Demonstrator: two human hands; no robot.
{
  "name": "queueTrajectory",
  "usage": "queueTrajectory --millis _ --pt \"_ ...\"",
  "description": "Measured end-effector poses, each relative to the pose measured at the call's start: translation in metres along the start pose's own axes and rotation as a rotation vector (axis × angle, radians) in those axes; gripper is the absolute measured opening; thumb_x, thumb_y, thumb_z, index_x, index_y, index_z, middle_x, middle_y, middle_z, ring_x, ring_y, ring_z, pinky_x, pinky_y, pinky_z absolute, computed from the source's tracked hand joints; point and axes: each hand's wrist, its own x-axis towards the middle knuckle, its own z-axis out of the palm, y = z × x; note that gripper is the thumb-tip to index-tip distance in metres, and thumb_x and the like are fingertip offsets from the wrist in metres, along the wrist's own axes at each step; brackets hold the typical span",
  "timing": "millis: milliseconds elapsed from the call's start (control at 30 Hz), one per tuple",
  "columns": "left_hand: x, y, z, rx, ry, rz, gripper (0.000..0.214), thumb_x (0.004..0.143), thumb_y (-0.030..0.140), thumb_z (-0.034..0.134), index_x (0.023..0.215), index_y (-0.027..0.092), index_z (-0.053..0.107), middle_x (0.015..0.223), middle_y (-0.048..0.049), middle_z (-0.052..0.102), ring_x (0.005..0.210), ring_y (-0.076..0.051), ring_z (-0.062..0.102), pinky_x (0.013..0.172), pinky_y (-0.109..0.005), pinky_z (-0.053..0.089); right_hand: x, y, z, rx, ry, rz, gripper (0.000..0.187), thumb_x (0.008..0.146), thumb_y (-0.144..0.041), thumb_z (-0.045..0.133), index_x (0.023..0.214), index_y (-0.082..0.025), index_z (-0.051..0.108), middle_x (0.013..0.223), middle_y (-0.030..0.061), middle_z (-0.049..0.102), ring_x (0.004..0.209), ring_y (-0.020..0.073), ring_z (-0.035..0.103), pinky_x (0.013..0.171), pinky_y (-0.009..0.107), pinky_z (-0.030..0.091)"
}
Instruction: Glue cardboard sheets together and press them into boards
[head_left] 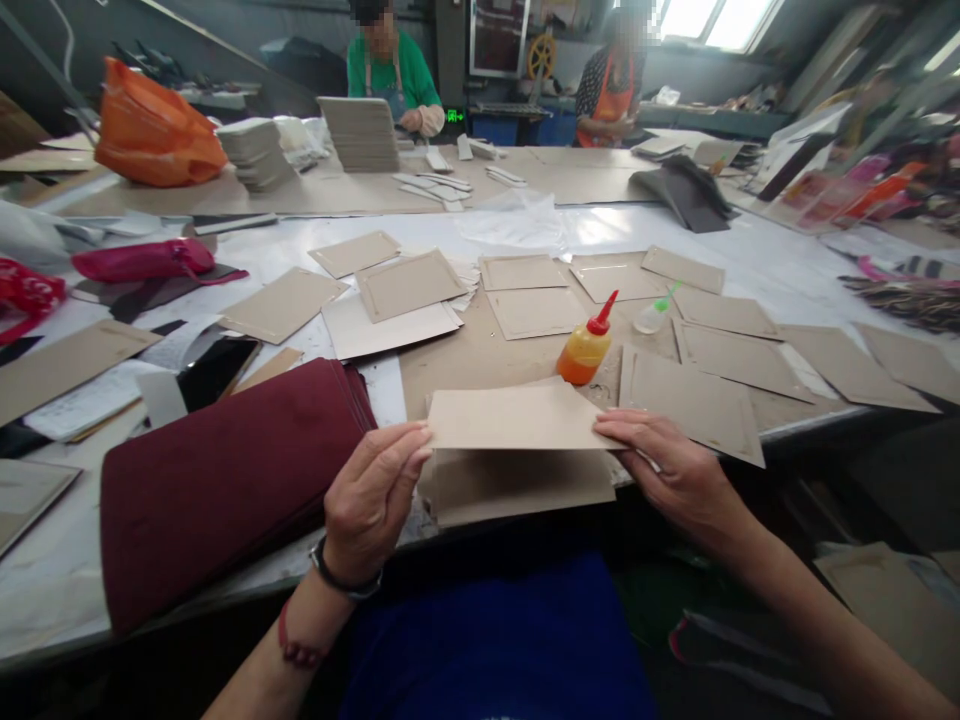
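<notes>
A tan cardboard sheet (517,420) is pinched at its two near corners. My left hand (375,495) grips its left corner with thumb and fingers closed. On the opposite side, my right hand (671,465) pinches the right corner. Below the raised near edge, more cardboard sheets (525,490) lie at the table's front edge. Just behind the sheet stands a squeeze bottle (583,350) with a red nozzle and orange liquid. A small clear bottle (651,316) with a green tip is to its right. Folded maroon cloth (232,490) lies left of my left hand.
Several cardboard pieces (720,400) are spread to the right, and others (412,283) lie at the back left. A pink pouch (146,260) and an orange bag (154,130) are on the left. Across the table are two people, one in a green top (416,70).
</notes>
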Motion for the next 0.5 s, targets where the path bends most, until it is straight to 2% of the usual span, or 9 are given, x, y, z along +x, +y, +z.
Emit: queueTrajectory --millis 67,133,167,233,300,367,433,500 --pt "0.024 0.013 0.0 0.016 0.139 0.082 0.015 0.081 0.02 0.053 0.091 0.021 0.064 0.092 -0.0036 0.065 0.087 -0.017 0.059 0.084 -0.031 0.045 0.018 -0.014 -0.014 0.014 0.136 -0.009 0.017 0.086 -0.023 0.047 0.095 -0.024 0.061 0.099 0.0055 0.063 0.099 0.0205 0.056 0.093 0.039 0.041" --pt "0.046 0.028 -0.005 0.026 0.281 0.135 0.011 0.081 0.018 0.054 0.087 0.018 0.063 0.083 -0.0021 0.063 0.081 -0.015 0.057 0.08 -0.029 0.044 0.032 -0.029 -0.029 0.05 0.281 0.053 0.01 0.084 -0.025 0.053 0.091 -0.025 0.061 0.093 0.0037 0.064 0.092 0.0201 0.058 0.088 0.037 0.044" --pt "0.054 0.035 -0.008 0.022 0.342 0.108 0.009 0.081 0.019 0.054 0.084 0.017 0.062 0.078 -0.001 0.06 0.076 -0.013 0.056 0.075 -0.027 0.044 0.036 -0.035 -0.035 0.095 0.346 0.113 0.01 0.082 -0.027 0.056 0.091 -0.026 0.06 0.09 0.0029 0.063 0.087 0.0198 0.059 0.083 0.036 0.046" --pt "0.063 0.046 -0.011 -0.006 0.413 -0.043 0.01 0.082 0.024 0.055 0.08 0.017 0.061 0.069 0.0018 0.055 0.066 -0.011 0.051 0.065 -0.024 0.04 0.04 -0.04 -0.039 0.255 0.409 0.255 0.022 0.077 -0.033 0.063 0.096 -0.026 0.057 0.082 0.0015 0.061 0.076 0.0184 0.059 0.07 0.032 0.049" --pt "0.063 0.045 -0.007 -0.055 0.378 -0.258 0.017 0.081 0.033 0.055 0.077 0.018 0.061 0.064 0.0035 0.052 0.059 -0.01 0.046 0.057 -0.021 0.037 0.037 -0.035 -0.033 0.452 0.309 0.398 0.033 0.074 -0.04 0.064 0.102 -0.024 0.053 0.071 -0.0003 0.057 0.064 0.0159 0.056 0.057 0.027 0.047" --pt "0.058 0.032 0.005 -0.126 0.255 -0.467 0.024 0.079 0.04 0.055 0.073 0.018 0.06 0.06 0.0039 0.051 0.055 -0.01 0.044 0.052 -0.021 0.035 0.033 -0.023 -0.017 0.571 0.087 0.519 0.034 0.076 -0.045 0.059 0.098 -0.019 0.052 0.063 -0.0021 0.053 0.055 0.0132 0.051 0.048 0.024 0.043" --pt "0.05 0.011 0.022 -0.201 0.131 -0.63 0.027 0.077 0.044 0.054 0.072 0.018 0.06 0.058 0.0039 0.051 0.054 -0.011 0.044 0.051 -0.021 0.036 0.03 -0.007 0.001 0.543 -0.079 0.583 0.031 0.078 -0.047 0.054 0.086 -0.018 0.053 0.061 -0.0025 0.05 0.052 0.0121 0.047 0.046 0.023 0.039" --pt "0.042 -0.011 0.038 -0.217 0.075 -0.701 0.028 0.076 0.045 0.051 0.071 0.018 0.06 0.059 0.0025 0.053 0.056 -0.013 0.047 0.053 -0.022 0.037 0.031 0.006 0.017 0.393 -0.103 0.586 0.029 0.077 -0.047 0.053 0.079 -0.018 0.053 0.06 -0.0026 0.048 0.054 0.0136 0.047 0.049 0.025 0.04"
